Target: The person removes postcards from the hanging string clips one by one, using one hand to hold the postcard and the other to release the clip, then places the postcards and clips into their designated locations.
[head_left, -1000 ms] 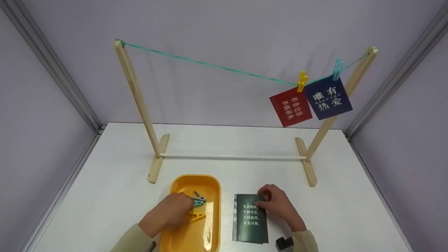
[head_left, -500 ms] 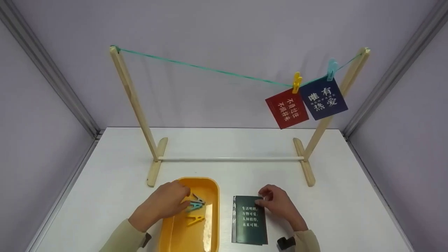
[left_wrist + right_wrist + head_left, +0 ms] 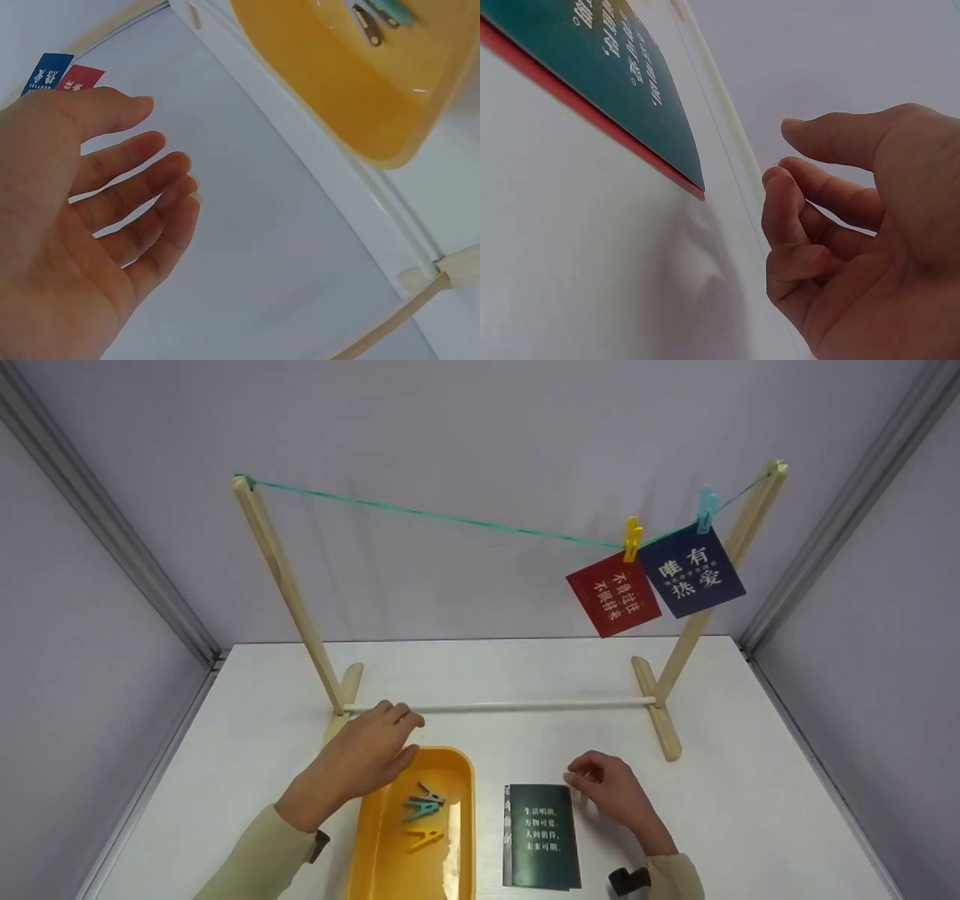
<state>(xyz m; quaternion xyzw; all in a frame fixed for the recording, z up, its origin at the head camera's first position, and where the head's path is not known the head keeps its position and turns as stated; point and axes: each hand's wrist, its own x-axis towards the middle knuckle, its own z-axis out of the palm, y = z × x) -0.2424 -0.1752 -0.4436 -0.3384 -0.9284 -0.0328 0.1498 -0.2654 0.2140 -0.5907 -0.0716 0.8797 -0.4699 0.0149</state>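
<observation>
My left hand (image 3: 360,754) is over the top left rim of the yellow tray (image 3: 364,840), its fingers loosely bent with nothing between them. In the tray lie a yellow clothespin (image 3: 425,838), a teal clothespin (image 3: 421,810) and a grey one beside it. To the right of the tray is a small stack of cards (image 3: 541,862), a dark green one with white writing on top. My right hand (image 3: 611,787) is at the stack's top right corner, fingers slightly curled; the right wrist view shows a gap between its fingertips and the cards (image 3: 630,97).
A wooden stand with a left post (image 3: 289,592) and right post (image 3: 682,652) carries a sagging green string (image 3: 450,518). From it hang a red card (image 3: 615,615) on a yellow clip and a navy card (image 3: 694,574) on a light blue clip. A white rod (image 3: 525,706) joins the feet.
My left hand has risen out of the tray, away from the clothespins, toward the back. The right hand has come off the card stack's corner and moved slightly right.
</observation>
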